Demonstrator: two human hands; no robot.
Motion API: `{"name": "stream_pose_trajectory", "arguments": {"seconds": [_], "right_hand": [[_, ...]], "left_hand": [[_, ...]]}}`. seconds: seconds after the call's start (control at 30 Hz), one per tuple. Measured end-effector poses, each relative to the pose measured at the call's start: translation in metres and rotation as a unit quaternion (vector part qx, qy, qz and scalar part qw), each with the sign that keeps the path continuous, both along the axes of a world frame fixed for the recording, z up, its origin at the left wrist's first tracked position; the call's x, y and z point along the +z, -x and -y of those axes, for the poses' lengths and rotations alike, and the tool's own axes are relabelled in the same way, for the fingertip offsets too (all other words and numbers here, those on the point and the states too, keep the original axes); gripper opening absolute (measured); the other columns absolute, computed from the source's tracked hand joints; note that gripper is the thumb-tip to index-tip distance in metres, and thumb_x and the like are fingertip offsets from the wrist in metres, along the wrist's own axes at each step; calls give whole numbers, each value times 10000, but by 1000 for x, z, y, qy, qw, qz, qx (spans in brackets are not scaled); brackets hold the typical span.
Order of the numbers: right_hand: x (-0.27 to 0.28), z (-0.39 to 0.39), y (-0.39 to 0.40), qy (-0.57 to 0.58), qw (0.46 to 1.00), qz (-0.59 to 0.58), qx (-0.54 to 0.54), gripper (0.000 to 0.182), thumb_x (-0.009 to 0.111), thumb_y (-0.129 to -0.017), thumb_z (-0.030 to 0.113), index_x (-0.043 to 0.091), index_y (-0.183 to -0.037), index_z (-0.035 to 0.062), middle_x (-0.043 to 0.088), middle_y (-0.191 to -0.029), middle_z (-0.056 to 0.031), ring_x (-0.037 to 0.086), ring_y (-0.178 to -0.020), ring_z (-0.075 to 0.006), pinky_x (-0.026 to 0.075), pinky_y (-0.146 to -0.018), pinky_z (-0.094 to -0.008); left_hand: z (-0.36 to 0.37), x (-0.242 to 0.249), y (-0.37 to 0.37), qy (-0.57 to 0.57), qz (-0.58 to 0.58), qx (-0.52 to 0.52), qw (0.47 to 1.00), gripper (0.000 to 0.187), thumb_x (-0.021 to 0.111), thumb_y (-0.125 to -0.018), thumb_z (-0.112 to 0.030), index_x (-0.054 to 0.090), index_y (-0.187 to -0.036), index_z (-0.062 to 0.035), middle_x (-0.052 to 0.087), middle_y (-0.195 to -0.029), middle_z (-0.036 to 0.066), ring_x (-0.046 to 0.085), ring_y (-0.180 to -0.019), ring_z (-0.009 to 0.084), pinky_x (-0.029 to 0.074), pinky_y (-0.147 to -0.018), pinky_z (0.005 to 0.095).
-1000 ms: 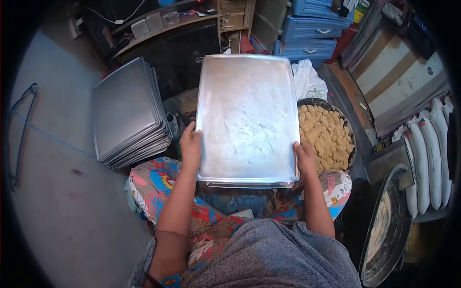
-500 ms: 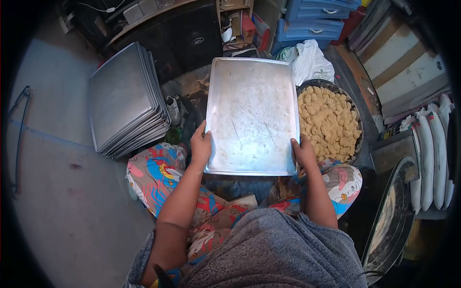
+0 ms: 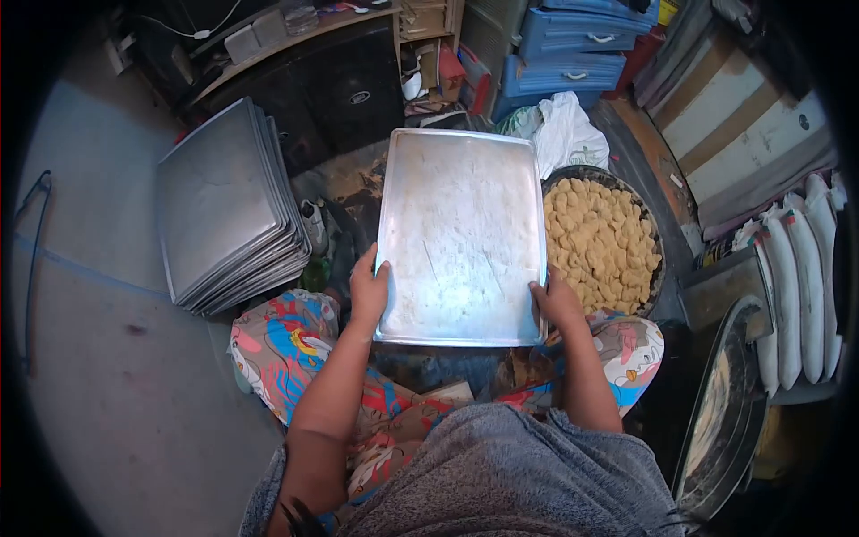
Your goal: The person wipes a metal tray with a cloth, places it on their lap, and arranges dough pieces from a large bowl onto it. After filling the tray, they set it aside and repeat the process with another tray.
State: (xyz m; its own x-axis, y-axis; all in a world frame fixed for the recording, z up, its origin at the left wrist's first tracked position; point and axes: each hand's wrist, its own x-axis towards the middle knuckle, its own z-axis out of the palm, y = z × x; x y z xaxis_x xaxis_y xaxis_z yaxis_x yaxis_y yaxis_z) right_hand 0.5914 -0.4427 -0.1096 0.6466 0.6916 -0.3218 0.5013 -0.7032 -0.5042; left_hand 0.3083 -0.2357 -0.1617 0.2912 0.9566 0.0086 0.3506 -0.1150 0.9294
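Observation:
A flat rectangular metal tray [image 3: 461,237] with a scratched surface is held level above my crossed legs. My left hand [image 3: 368,288] grips its left edge, with the thumb on top. On the opposite edge, my right hand [image 3: 557,300] holds it the same way, thumb over the rim. The fingers underneath are partly hidden. Just right of the tray stands a round dark basin of tan dough pieces [image 3: 601,243], close to my right hand. A stack of similar metal trays [image 3: 219,201] leans tilted at the left.
White plastic bag [image 3: 570,132] lies behind the basin, in front of blue drawers [image 3: 573,76]. A black cabinet [image 3: 344,103] stands at the back. At the right are long white packs [image 3: 810,286] and a large round dark pan [image 3: 720,412] tipped on its side.
The whole view has shifted slightly, so the tray, both hands and the surroundings appear a little lower and further left. Both hands still hold the tray.

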Motion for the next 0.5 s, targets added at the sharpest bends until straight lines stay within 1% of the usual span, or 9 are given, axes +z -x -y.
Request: {"name": "stream_pose_trajectory", "arguments": {"seconds": [0.03, 0.1, 0.13, 0.17, 0.2, 0.23, 0.3, 0.4, 0.5], "right_hand": [[21, -4, 2, -20, 998, 52, 7, 645, 571, -866, 378, 353, -1363, 30, 591, -1107, -282, 568, -1040, -424, 441, -891, -461], [77, -11, 4, -139, 977, 157, 28, 659, 614, -856, 305, 340, -1383, 21, 520, -1232, -278, 504, -1151, -402, 399, -962, -429], [119, -16, 4, -232, 950, 205, 41, 663, 634, -852, 262, 335, -1391, 15, 474, -1301, -270, 462, -1213, -387, 369, -1003, -411], [164, -19, 8, -280, 925, 255, 33, 637, 641, -856, 206, 346, -1385, 9, 418, -1373, -236, 388, -1290, -361, 307, -1058, -392], [201, -24, 11, -378, 857, 346, 47, 637, 638, -861, 211, 346, -1395, 24, 398, -1407, -199, 356, -1321, -332, 278, -1079, -399], [234, -26, 22, -466, 809, 358, 26, 629, 618, -873, 204, 335, -1400, 5, 370, -1428, -202, 337, -1334, -325, 250, -1093, -405], [263, -43, 37, -678, 665, 309, 49, 651, 595, -885, 225, 302, -1411, -20, 325, -1453, -211, 293, -1359, -318, 199, -1114, -409], [242, -68, 43, -597, 713, 362, 64, 693, 585, -885, 259, 263, -1421, -38, 277, -1472, -226, 243, -1383, -326, 148, -1131, -425], [119, -128, 31, -356, 869, 334, 83, 752, 530, -892, 398, 232, -1428, -36, 206, -1489, -254, 186, -1388, -393, 97, -1119, -528]], "left_hand": [[-6, 17, -5, -5, 4, 2, 1000, 447, 594, -866, -118, 506, -1284, 13, 485, -1322, 246, 468, -1239, 330, 361, -1022, 366], [-24, 67, -14, -174, -98, -7, 980, 504, 604, -885, -221, 473, -1313, 9, 334, -1423, 278, 339, -1324, 377, 274, -1082, 406], [-29, 117, -18, -189, -54, -20, 980, 540, 585, -903, -282, 444, -1336, 8, 226, -1468, 289, 247, -1363, 400, 207, -1111, 429], [-36, 158, -22, -273, -3, -5, 962, 523, 553, -926, -288, 440, -1336, 17, 259, -1463, 274, 250, -1368, 379, 201, -1114, 415], [-39, 192, -25, -340, 54, 15, 939, 493, 505, -952, -286, 442, -1338, 15, 268, -1469, 251, 256, -1371, 360, 196, -1115, 402], [-19, 244, -33, -358, 204, 12, 911, 485, 470, -968, -299, 447, -1335, 17, 291, -1467, 230, 271, -1368, 340, 181, -1120, 391], [-5, 287, -42, -480, 284, 11, 830, 499, 475, -960, -308, 443, -1339, 15, 311, -1464, 212, 261, -1376, 330, 163, -1126, 397], [2, 264, -68, -509, 177, -33, 842, 550, 483, -945, -337, 412, -1357, 21, 319, -1461, 211, 236, -1385, 347, 140, -1131, 429], [-14, 151, -112, -406, -133, -92, 899, 631, 454, -941, -366, 308, -1404, 37, 234, -1490, 227, 156, -1401, 381, 88, -1130, 501]]}}
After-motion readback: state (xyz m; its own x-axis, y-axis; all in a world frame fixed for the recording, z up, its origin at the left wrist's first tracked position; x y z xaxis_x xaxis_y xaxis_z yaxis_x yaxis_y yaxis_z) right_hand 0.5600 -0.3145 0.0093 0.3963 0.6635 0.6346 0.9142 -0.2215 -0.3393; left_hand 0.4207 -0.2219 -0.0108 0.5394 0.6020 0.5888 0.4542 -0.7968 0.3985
